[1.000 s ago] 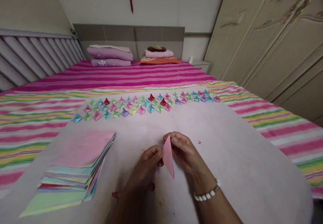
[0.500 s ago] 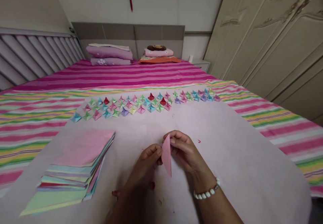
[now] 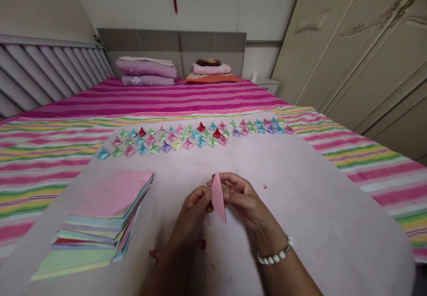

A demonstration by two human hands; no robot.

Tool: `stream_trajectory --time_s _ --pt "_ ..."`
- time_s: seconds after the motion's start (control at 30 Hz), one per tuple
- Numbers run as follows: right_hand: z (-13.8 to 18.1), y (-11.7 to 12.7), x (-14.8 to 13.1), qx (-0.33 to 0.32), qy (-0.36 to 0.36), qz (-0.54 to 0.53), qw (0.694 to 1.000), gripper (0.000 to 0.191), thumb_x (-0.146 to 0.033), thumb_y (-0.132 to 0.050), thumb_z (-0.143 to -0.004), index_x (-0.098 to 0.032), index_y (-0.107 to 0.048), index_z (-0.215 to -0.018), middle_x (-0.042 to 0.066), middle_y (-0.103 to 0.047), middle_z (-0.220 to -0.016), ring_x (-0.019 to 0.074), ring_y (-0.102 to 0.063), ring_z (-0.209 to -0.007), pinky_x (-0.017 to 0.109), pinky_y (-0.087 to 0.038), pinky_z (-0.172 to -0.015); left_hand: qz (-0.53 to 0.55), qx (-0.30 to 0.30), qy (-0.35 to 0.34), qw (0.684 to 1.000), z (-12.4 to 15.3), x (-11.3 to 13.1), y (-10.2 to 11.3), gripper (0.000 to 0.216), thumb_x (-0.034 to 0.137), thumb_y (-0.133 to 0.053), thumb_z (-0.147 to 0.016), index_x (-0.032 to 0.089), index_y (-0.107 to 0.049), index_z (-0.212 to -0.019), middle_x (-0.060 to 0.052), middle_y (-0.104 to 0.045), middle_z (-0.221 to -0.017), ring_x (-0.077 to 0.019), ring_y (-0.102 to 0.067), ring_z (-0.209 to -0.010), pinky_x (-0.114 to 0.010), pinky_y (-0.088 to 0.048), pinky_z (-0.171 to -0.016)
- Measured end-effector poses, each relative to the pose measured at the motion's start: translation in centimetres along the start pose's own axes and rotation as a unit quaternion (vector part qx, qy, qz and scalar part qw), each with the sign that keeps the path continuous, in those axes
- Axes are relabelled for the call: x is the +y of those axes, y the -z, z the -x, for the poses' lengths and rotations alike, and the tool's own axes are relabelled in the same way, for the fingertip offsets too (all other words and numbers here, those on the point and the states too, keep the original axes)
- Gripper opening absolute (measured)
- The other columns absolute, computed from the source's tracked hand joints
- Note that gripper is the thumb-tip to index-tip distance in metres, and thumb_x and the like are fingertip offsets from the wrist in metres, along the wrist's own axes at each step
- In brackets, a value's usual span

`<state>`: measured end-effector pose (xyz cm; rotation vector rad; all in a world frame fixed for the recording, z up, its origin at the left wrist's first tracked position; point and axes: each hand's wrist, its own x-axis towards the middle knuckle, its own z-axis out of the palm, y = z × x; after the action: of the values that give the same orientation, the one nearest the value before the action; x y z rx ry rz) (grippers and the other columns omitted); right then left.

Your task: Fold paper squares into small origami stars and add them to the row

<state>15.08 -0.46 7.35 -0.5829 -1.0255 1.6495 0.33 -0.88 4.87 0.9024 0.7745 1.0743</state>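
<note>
A folded piece of pink paper (image 3: 218, 199) is held upright between both hands, above the pale tabletop (image 3: 283, 176). My left hand (image 3: 197, 201) pinches its left edge between thumb and fingers. On the other side, my right hand (image 3: 242, 198) grips it with the thumb in front and the fingertips behind, partly hidden by the paper. A white beaded bracelet (image 3: 275, 257) circles my right wrist. To the left lies a stack of coloured paper sheets (image 3: 113, 193), pink on top. Rows of small folded paper boats (image 3: 175, 143) stand along the table's far side.
Small red scraps (image 3: 202, 244) lie near my left forearm, and a red curl (image 3: 264, 186) lies to the right. Beyond the table are a striped bedspread (image 3: 167, 98), folded bedding (image 3: 147, 69) and a headboard. A wardrobe (image 3: 360, 64) stands at the right.
The pink paper has shifted slightly left and up and turned a little, staying in both hands. My right thumb sits lower along it. The whole view has moved slightly.
</note>
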Motion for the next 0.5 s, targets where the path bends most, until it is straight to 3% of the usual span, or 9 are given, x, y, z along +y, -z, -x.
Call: stream_trajectory --time_s 0.27,0.5 --pt "0.15 0.09 -0.05 -0.008 0.002 -0.008 1.0 0.032 -0.018 -0.068 -0.075 -0.019 -0.066 -0.108 0.009 -0.067 -0.1 0.0134 -0.056 -0.064 0.029 -0.044 -0.06 -0.037 0.009 0.0 0.999 -0.14 -0.45 0.3 0.032 0.048 -0.061 -0.08 0.017 -0.058 -0.071 0.001 -0.05 -0.063 -0.014 -0.05 -0.066 -0.025 -0.039 -0.064" --pt "0.16 0.18 0.01 -0.034 0.003 -0.012 0.999 0.042 -0.018 -0.071 -0.071 -0.02 -0.063 -0.112 0.009 -0.067 -0.104 0.0148 -0.059 -0.069 0.03 -0.048 -0.063 -0.03 0.003 0.008 0.999 -0.06 -0.4 0.17 0.027 0.044 -0.061 -0.082 0.018 -0.06 -0.076 0.002 -0.048 -0.063 -0.0121 -0.045 -0.061 -0.024 -0.037 -0.062"
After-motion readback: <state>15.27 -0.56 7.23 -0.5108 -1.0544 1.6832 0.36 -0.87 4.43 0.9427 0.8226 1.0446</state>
